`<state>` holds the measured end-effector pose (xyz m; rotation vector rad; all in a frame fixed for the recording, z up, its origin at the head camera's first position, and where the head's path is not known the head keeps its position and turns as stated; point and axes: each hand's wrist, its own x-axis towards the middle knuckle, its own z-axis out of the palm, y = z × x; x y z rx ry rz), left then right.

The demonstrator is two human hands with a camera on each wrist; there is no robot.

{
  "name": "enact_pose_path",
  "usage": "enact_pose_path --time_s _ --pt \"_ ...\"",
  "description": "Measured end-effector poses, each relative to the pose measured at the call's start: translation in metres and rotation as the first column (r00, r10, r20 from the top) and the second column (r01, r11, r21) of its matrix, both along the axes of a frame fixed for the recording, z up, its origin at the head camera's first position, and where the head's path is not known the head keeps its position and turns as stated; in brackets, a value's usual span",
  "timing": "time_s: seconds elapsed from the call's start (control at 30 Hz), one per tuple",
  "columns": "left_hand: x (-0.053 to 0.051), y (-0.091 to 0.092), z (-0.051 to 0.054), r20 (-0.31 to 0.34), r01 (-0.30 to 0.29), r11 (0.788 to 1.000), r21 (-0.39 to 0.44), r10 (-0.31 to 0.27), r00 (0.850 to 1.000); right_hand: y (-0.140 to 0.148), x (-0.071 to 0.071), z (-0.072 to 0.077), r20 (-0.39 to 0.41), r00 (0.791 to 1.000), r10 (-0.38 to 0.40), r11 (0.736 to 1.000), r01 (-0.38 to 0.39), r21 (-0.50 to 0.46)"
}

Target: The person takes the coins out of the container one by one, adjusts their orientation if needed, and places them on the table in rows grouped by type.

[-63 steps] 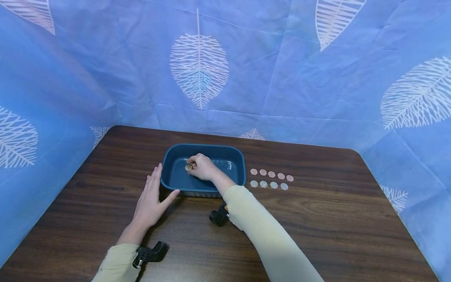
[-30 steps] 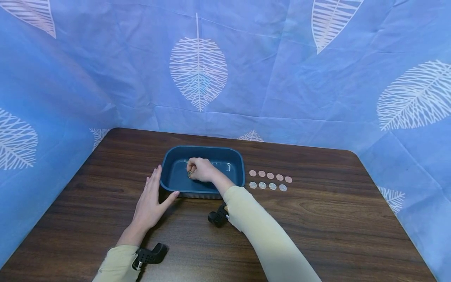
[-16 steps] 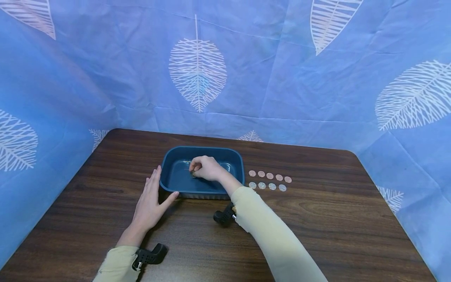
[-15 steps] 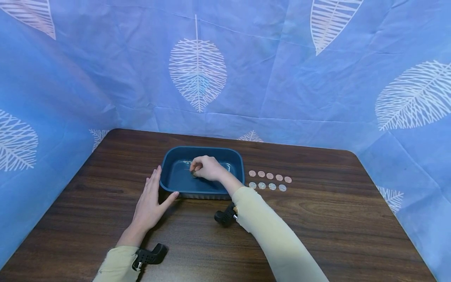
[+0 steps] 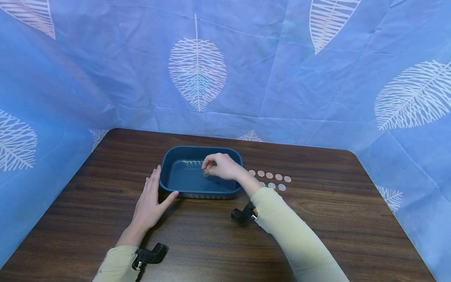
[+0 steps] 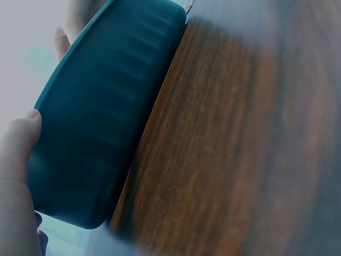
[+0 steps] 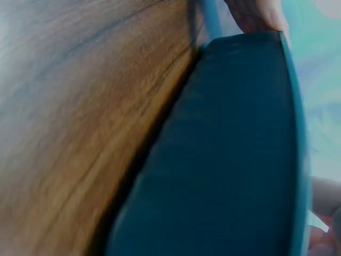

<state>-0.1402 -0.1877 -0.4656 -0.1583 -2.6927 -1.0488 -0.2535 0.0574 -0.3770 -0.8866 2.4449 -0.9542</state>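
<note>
Inside the blue rectangular dish (image 5: pixel 179 180), my right hand (image 5: pixel 222 166) pinches a small gold-coloured coin (image 5: pixel 205 172) over the dish's floor. Whether more coins sit in those fingers cannot be told. My left hand (image 5: pixel 151 197) rests along the dish's left end, fingers straight and thumb spread to the front left corner. In the left wrist view, the left thumb (image 6: pixel 24 133) touches the dish's rim. To the right of the dish lie a row of copper-coloured coins (image 5: pixel 269 175) and a nearer row of silver coins (image 5: pixel 271 185), partly covered by the right wrist.
The dish stands on a dark wooden table (image 5: pixel 197 243) with rounded far corners. A blue cloth (image 5: pixel 246 78) with white leaf shapes hangs behind and at both sides. Black wrist cameras (image 5: pixel 152 254) are strapped over the light yellow sleeves.
My right hand has moved rightward within the dish with the gold coin, and its wrist now covers part of the silver row. The left hand stays in place.
</note>
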Motion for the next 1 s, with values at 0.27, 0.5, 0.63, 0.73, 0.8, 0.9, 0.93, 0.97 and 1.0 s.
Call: enact_pose_path --time_s 0.27,0.5,0.63,0.73,0.8,0.9,0.93,0.97,1.0 --pt "0.001 0.0 0.0 -0.007 0.004 1.0 0.002 -0.004 1.0 0.034 0.001 0.01 -0.028 1.0 -0.011 1.0 0.011 -0.012" --pt "0.0 0.0 -0.001 -0.005 0.005 1.0 0.004 -0.005 1.0 0.069 0.008 0.019 -0.032 0.995 -0.093 0.995 0.092 -0.032" --pt "0.0 0.001 0.0 0.004 0.001 1.0 0.003 -0.001 1.0 0.092 0.013 0.021 -0.038 0.989 -0.145 0.989 0.144 -0.039" --pt "0.0 0.0 0.0 0.004 -0.003 1.0 0.003 0.003 1.0 0.108 0.017 0.021 -0.056 0.984 -0.171 0.985 0.168 -0.04" --pt "0.0 0.0 0.0 0.005 -0.004 1.0 0.001 0.004 1.0 0.116 0.019 0.02 -0.063 0.98 -0.189 0.982 0.187 -0.036" --pt "0.001 0.0 0.0 0.005 -0.007 1.0 -0.001 0.007 1.0 0.128 0.024 0.019 -0.079 0.973 -0.215 0.977 0.214 -0.021" --pt "0.001 0.0 0.001 0.006 -0.006 1.0 0.001 0.006 1.0 0.131 0.025 0.018 -0.077 0.971 -0.226 0.974 0.225 -0.017" --pt "0.0 0.0 0.001 0.007 -0.004 1.0 0.002 0.004 1.0 0.135 0.027 0.017 -0.072 0.969 -0.236 0.972 0.236 -0.012" --pt "0.0 0.0 0.001 0.007 -0.004 1.0 0.003 0.004 1.0 0.139 0.029 0.017 -0.068 0.967 -0.244 0.97 0.244 -0.008"
